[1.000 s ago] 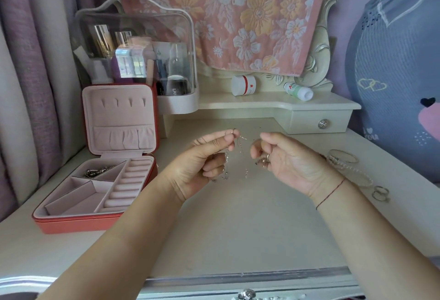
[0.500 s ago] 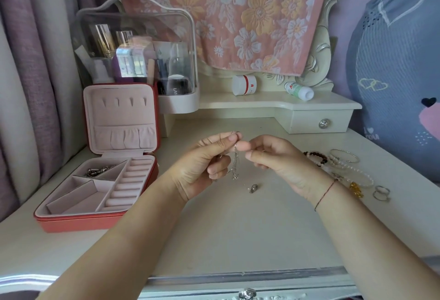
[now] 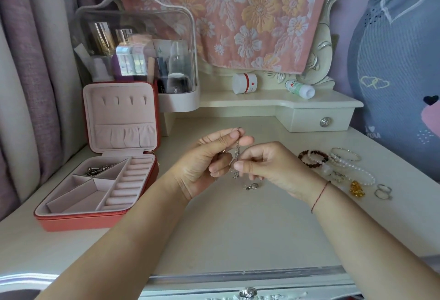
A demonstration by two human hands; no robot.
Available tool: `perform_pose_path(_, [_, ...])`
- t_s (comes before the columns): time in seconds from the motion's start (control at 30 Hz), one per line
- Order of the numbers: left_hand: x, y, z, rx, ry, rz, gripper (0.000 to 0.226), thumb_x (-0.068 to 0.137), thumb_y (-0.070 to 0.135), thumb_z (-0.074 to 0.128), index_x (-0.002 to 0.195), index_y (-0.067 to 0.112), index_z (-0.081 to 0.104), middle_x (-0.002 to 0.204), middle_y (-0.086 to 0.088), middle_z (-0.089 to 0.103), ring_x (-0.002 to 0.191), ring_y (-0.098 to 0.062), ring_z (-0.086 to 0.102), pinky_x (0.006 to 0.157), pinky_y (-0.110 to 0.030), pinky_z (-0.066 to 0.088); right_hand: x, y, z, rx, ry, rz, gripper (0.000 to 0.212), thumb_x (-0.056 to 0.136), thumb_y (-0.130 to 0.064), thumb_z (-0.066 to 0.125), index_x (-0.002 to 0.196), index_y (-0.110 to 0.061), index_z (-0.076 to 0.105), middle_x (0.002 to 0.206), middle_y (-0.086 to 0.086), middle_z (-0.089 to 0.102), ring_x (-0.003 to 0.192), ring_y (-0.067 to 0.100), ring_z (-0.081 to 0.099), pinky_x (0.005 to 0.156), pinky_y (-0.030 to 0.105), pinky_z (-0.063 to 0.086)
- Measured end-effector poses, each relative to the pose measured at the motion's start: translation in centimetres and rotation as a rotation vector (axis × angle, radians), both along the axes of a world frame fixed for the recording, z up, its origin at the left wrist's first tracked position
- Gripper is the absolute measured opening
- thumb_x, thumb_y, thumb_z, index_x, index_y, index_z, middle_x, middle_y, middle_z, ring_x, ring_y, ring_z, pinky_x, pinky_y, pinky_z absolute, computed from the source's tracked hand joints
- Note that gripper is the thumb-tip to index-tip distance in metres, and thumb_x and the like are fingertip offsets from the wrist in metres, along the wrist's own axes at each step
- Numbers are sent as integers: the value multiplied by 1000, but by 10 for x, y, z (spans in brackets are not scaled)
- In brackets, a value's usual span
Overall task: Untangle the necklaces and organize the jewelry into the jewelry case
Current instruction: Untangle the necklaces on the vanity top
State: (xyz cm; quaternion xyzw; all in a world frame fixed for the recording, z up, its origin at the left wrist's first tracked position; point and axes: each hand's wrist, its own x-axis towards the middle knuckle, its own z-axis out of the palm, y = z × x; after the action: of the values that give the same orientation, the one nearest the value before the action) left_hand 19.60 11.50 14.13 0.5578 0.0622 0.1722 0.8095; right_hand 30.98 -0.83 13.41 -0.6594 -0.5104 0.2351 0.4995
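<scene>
Necklace chain [image 3: 237, 159] hangs upright at mid-frame, its long axis vertical, between both hands. Its top end is pinched by the left hand [image 3: 204, 166], while the right hand [image 3: 269, 168] pinches it lower down. The open jewelry case [image 3: 71, 222] sits far left.

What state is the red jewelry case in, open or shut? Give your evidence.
Open. The jewelry case has its lid standing upright at the back, and its pink tray compartments lie uncovered.

cream dressing table [image 3: 238, 240], lilac curtains [image 3: 35, 61], lavender wall [image 3: 352, 1]
</scene>
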Motion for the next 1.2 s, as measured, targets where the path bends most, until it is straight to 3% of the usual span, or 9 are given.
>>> perform_pose_path(0.23, [-2,4,0,29,-7,34,18,83,24,59,94,21,72,116,-6,70,33,-2,22,35,-14,18,10,-7,7,186,148,-71,13,89,-16,62,80,-12,69,62,-4,61,56,6,49,55,15,37])
perform_pose_path(0.47, [0,6,2,24,-2,28,32,83,28,56,114,25,64,123,-6,68,33,-2,22,35,-15,17,19,-8,14,328,690,64,16,79,-17,54,63,-15,57,78,5,62,72,15,59,73,27,48])
perform_pose_path(0.57, [0,5,1,37,16,27,40,82,27,56,122,27,59,122,-5,68,33,-2,22,35,-15,17,19,-10,16,354,805,104,15,83,-19,49,68,-13,49,81,7,63,74,19,61,79,34,51])
perform_pose_path(0.63, [0,5,0,62,43,28,45,82,25,58,127,24,55,119,-5,69,34,-3,22,37,-16,15,16,-11,18,350,848,102,17,83,-20,46,68,-13,50,79,8,64,72,22,64,73,33,56])
perform_pose_path(0.73, [2,4,-4,191,138,86,32,85,21,61,117,15,63,102,-4,72,37,-6,27,40,-16,22,15,-12,18,336,828,77,14,83,-21,48,73,-12,48,78,8,65,73,23,67,64,30,57])
perform_pose_path(0.87, [6,3,-11,316,239,108,7,90,16,64,90,14,71,79,1,67,48,-8,44,51,-17,38,14,-13,19,351,807,65,13,84,-22,48,77,-11,48,80,8,67,77,23,70,65,28,57])
perform_pose_path(0.97, [8,5,-15,423,297,123,14,86,26,71,89,12,72,81,1,68,57,-8,51,64,-22,39,15,-13,19,373,803,82,13,84,-21,49,78,-9,49,85,10,69,88,25,71,74,29,58])
perform_pose_path(1.07, [7,2,-12,493,334,148,20,88,31,68,88,11,73,79,4,70,60,-9,52,62,-19,39,19,-13,17,410,815,164,15,87,-19,52,77,-8,55,102,16,68,105,31,66,82,32,56])
perform_pose_path(1.2, [7,-1,-13,655,365,318,36,86,44,67,74,10,72,71,-3,67,62,-14,52,63,-22,43,21,-13,16,447,784,276,21,75,-26,76,78,-10,63,119,20,64,119,32,59,91,35,52])
